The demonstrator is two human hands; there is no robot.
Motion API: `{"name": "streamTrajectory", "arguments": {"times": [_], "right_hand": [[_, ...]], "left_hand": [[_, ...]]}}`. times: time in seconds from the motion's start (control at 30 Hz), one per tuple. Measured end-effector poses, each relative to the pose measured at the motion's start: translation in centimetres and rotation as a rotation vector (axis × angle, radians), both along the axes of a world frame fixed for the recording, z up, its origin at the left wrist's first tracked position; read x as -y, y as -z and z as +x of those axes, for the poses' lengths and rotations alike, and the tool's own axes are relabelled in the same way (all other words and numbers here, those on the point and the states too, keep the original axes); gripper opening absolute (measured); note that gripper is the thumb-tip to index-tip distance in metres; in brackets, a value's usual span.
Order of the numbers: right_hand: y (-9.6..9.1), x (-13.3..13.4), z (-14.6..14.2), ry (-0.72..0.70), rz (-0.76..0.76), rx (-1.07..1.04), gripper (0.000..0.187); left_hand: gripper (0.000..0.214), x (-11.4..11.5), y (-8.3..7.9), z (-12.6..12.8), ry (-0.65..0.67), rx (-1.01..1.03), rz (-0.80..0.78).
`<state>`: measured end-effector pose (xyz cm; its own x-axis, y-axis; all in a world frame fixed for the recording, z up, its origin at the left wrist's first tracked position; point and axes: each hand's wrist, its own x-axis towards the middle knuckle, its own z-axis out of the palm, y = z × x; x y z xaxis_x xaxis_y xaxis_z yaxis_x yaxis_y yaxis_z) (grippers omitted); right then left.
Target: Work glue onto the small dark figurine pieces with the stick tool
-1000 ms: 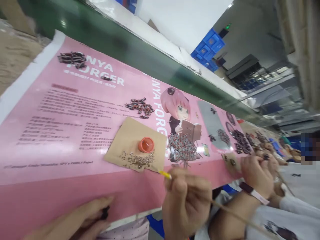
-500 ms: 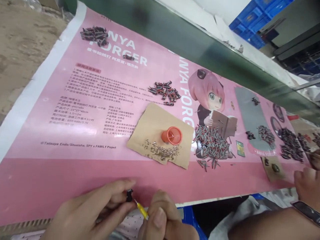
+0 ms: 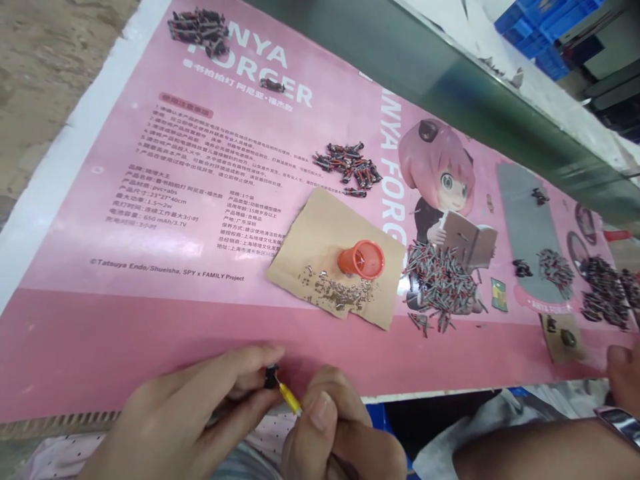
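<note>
My left hand point(image 3: 200, 413) pinches a small black part point(image 3: 271, 377) between thumb and fingers at the near edge of the pink poster point(image 3: 150, 220). My right hand point(image 3: 340, 437) is closed round a thin tool with a yellow tip point(image 3: 290, 399), and that tip touches the black part. Beyond the hands lies a piece of brown cardboard point(image 3: 320, 233) with an orange cap point(image 3: 362, 259) and a scatter of tiny metal screws point(image 3: 340, 293) on it.
Piles of small dark parts lie on the poster: far left point(image 3: 200, 27), middle point(image 3: 350, 167), and a grey-red heap point(image 3: 440, 280) right of the cardboard. More heaps lie at the right point(image 3: 600, 287). Another person's forearm point(image 3: 540, 447) and hand point(image 3: 623, 373) are at the lower right. A green belt edge point(image 3: 450, 73) runs behind.
The view has swung down and left. My right hand came in from the middle to meet my left, and the tool's yellow tip now rests against the black part.
</note>
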<state>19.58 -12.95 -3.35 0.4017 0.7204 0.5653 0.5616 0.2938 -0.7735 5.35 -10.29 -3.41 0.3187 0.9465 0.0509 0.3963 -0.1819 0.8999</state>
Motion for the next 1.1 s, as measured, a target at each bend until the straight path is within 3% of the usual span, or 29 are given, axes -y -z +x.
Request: {"name": "streamTrajectory", "arguments": {"times": [0.1, 0.4, 0.63, 0.77, 0.87, 1.1], "right_hand": [[-0.2, 0.2, 0.3, -0.032, -0.057, 0.004, 0.039], [0.4, 0.3, -0.1, 0.029, 0.024, -0.004, 0.036], [-1.1, 0.5, 1.2, -0.107, -0.094, 0.006, 0.042], [-1.2, 0.6, 1.5, -0.13, -0.079, 0.015, 0.043], [-1.0, 0.5, 1.4, -0.133, -0.109, 0.02, 0.043], [0.8, 0.2, 0.1, 0.036, 0.1, 0.022, 0.046]], "left_hand": [[0.032, 0.0, 0.1, -0.1, 0.02, 0.03, -0.008], [0.033, -0.2, -0.8, 0.0, 0.051, 0.027, -0.099], [0.036, -0.2, -0.5, -0.1, 0.028, 0.039, -0.062], [0.049, 0.9, 0.1, -0.5, -0.021, -0.073, -0.139], [0.046, 1.8, 0.7, -0.5, -0.077, -0.171, -0.168], [0.043, 2.6, 1.3, 0.0, -0.091, -0.2, -0.151]]}}
